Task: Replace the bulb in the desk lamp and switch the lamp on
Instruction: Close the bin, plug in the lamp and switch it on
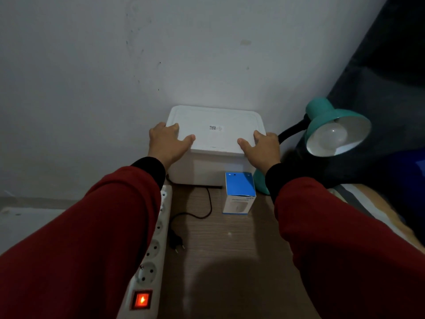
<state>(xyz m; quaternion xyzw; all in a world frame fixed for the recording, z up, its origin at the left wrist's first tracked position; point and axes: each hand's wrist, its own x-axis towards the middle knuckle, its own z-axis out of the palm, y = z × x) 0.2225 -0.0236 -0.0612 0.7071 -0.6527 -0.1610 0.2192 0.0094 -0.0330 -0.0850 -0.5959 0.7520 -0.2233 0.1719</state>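
A teal desk lamp (322,116) stands at the right on a black gooseneck, its shade tilted toward me with a white bulb (333,137) inside, unlit. In front of the lamp's base stands a small blue and white bulb carton (240,192). The lamp's black plug (177,242) lies loose on the wooden desk (230,261), out of any socket. My left hand (167,143) and right hand (262,148) grip the two near corners of the lid of a white box (213,132) that stands against the wall.
A white power strip (154,247) runs along the desk's left edge, its red switch (141,300) glowing. The black cord (204,210) loops between strip and carton. A grey wall rises behind. Dark fabric and a striped cloth (358,199) lie at the right.
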